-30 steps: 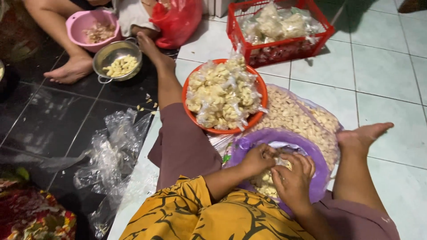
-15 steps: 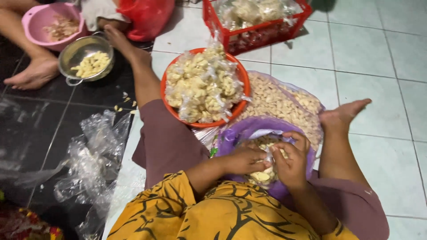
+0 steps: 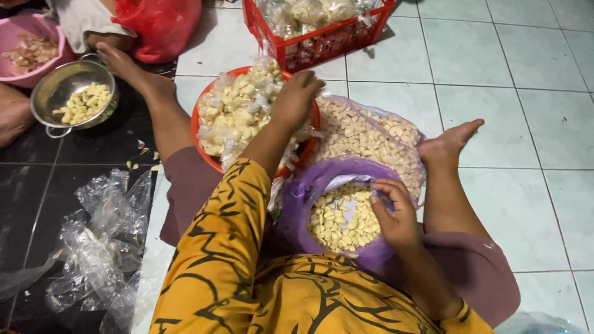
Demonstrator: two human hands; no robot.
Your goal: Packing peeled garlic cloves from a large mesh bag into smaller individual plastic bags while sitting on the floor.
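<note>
Head view, looking down: the left hand (image 3: 297, 99) is reaching forward over the orange bowl (image 3: 207, 151), its fingers curled downward and pressing onto the small clear packets of peeled garlic (image 3: 238, 111) that are heaping the bowl; whether the fingers are already pinching a packet cannot be told, since the palm is hiding them. The right hand (image 3: 396, 216) is resting on the far rim of the purple bag (image 3: 309, 192), fingers loosely bent and spread, holding the mouth open over the loose peeled cloves (image 3: 343, 216) lying inside; it is gripping only the plastic edge. The purple bag is sitting between the person's legs, just in front of the yellow patterned shirt (image 3: 247, 278), and is touching a larger clear bag of cloves (image 3: 365, 136) lying beyond it, beside the bowl. Done well, the step in hand is calling for one packet lifted cleanly off the heap while the right hand is keeping the bag mouth wide, so nothing is spilling onto the tiles. Further out, a red crate (image 3: 322, 40) of filled packets is standing past the bowl; a metal colander (image 3: 68, 93) with cloves and a pink bowl (image 3: 25, 43) of skins are sitting at upper left, near another person's foot (image 3: 12, 114); crumpled clear plastic (image 3: 99, 247) is lying at lower left.
</note>
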